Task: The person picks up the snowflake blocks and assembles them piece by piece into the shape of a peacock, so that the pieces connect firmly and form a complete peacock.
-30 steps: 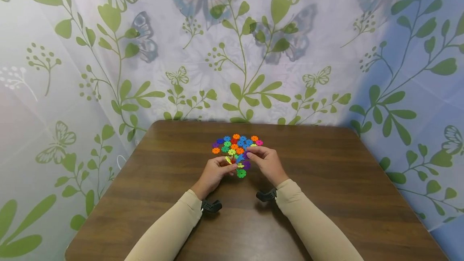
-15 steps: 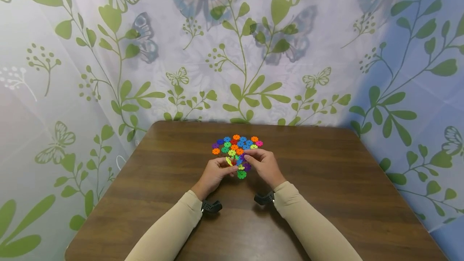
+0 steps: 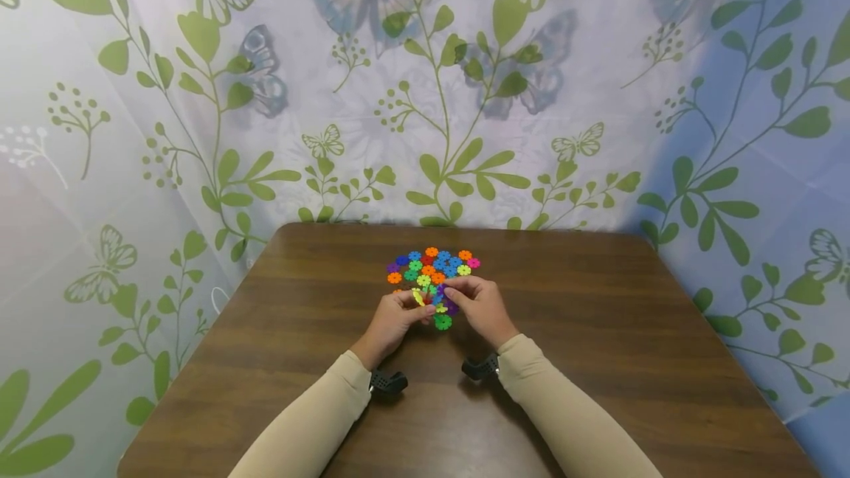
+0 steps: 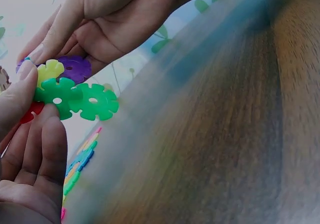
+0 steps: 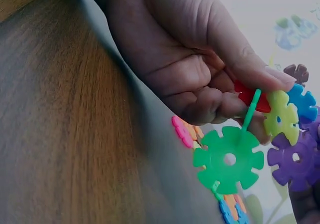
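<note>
My left hand (image 3: 395,318) grips a linked cluster of notched, flower-shaped plastic discs above the table. In the right wrist view its thumb presses a yellow disc (image 5: 281,116), with a red disc (image 5: 250,94) behind. A green disc (image 5: 227,159) sticks out from the cluster's near side; the left wrist view shows two overlapping green discs (image 4: 60,98). On the cluster's right, my right hand (image 3: 487,308) pinches a purple disc (image 3: 441,291) between thumb and fingers beside a blue disc (image 5: 302,102). A second purple disc (image 5: 295,159) hangs lower. Fingers hide part of the joints.
Loose flower discs in several colours, such as an orange disc (image 3: 395,278) and a pink disc (image 3: 474,262), lie spread on the brown wooden table (image 3: 319,271) beyond my hands. A patterned curtain (image 3: 358,94) hangs behind the table.
My right hand has shifted slightly left and down with the purple disc, closer to the cluster. The left hand stays nearly still, keeping its hold.
</note>
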`<state>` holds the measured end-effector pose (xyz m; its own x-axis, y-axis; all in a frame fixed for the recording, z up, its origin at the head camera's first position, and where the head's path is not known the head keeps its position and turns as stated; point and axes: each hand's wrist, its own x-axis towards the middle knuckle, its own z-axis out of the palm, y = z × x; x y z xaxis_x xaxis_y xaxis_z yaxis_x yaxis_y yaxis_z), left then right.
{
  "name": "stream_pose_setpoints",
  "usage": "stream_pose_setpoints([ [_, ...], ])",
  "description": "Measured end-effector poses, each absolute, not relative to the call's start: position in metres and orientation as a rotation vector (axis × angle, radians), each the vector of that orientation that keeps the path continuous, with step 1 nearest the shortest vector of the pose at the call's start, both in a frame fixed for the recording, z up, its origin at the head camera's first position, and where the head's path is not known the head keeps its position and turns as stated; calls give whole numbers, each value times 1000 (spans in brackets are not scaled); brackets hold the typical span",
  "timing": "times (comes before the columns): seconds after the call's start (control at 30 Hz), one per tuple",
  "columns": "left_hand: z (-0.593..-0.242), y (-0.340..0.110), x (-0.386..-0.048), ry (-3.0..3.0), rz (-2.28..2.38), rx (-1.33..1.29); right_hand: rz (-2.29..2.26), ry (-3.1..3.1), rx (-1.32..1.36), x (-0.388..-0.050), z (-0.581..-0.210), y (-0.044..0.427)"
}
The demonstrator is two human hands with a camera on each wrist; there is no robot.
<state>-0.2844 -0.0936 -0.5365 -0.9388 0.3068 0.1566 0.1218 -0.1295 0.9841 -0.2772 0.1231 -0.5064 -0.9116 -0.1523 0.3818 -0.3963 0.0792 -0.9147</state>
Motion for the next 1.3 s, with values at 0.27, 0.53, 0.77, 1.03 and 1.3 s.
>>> stream_pose_setpoints([
  [0.27, -535, -92, -284, 1955, 2282, 437, 1915, -2141, 538, -282, -510, 125],
  [0.53, -537, -92, -285, 1870, 2374, 398, 1736, -2224, 403, -299, -524, 147],
  [0.77, -537, -91, -286, 1887, 2367, 406, 1445, -2480, 250, -312, -531, 173],
  [1.03, -538, -89, -285, 1865, 2369, 400, 1110, -2659, 324, -335, -539, 183],
  [1.3, -538, -91, -286, 1867, 2373, 410, 899, -2871, 335, -360, -535, 176],
])
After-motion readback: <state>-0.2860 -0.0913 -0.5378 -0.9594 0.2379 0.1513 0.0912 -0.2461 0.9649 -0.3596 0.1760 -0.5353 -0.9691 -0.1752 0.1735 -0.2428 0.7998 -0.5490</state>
